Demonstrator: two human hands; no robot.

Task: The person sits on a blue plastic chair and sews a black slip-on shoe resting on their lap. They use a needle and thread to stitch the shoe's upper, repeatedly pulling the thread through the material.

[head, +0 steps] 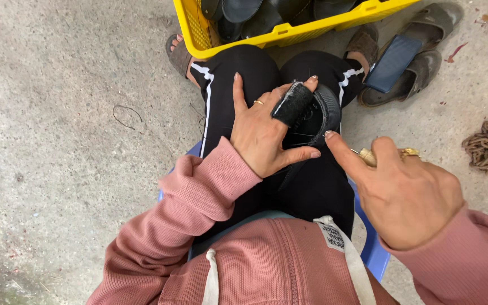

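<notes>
At the centre of the frame, the left hand [264, 133] lay spread on a black shoe [314, 116] on the lap, fingers loosely open, one wrapped in black. The right hand [405, 189] pinched a wooden-handled tool [366, 156], forefinger touching the shoe. A yellow crate [278, 35] sat at top centre.

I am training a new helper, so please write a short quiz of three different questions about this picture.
1. True or false: the left hand presses a black shoe on the lap.
2. Where does the yellow crate stand? A) in front of the knees B) behind the chair
3. What does the right hand grip?

Key: 1 true. 2 A. 3 a small tool with a wooden handle.
</notes>
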